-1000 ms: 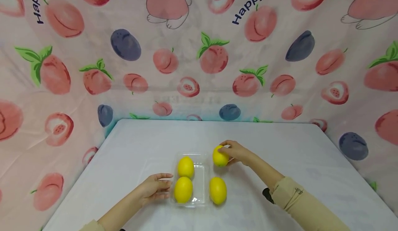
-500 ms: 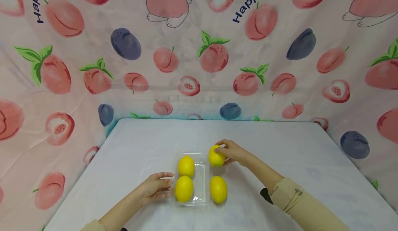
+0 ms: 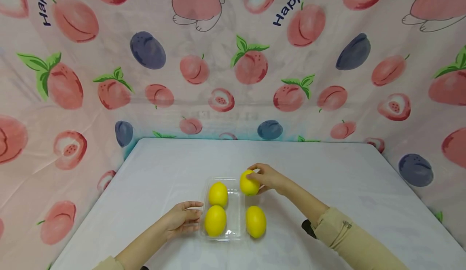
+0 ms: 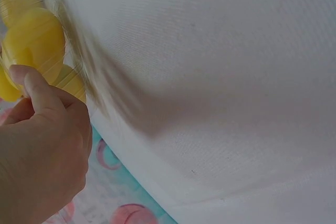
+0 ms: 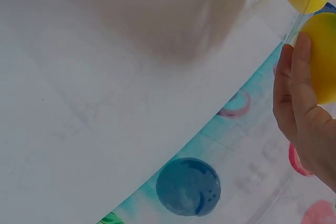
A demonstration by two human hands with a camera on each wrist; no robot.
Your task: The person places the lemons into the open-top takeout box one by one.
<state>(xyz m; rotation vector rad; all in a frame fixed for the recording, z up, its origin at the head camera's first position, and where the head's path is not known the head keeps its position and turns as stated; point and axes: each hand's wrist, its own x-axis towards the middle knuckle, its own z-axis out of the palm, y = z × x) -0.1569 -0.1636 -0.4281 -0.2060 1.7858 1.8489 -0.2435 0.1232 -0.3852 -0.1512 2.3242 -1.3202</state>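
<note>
My right hand (image 3: 271,179) grips a yellow lemon (image 3: 249,183) between thumb and fingers, at the far right corner of a clear plastic container (image 3: 236,211). Two lemons stand in the container's left half, a far lemon (image 3: 218,194) and a near lemon (image 3: 215,220). My left hand (image 3: 182,218) lies along the container's left side, its fingers extended against or very near the wall. In the left wrist view those fingertips (image 4: 23,72) overlap the clear wall; firm contact is hard to tell. The right wrist view shows the held lemon (image 5: 323,59) partly cut off.
Another lemon (image 3: 256,222) lies on the white table (image 3: 309,161) just right of the container. A fruit-printed cloth (image 3: 218,60) hangs behind the table and along its sides.
My right hand has carried the lemon leftward, from beside the container to above its far right corner. The left hand stays by the container's left wall.
</note>
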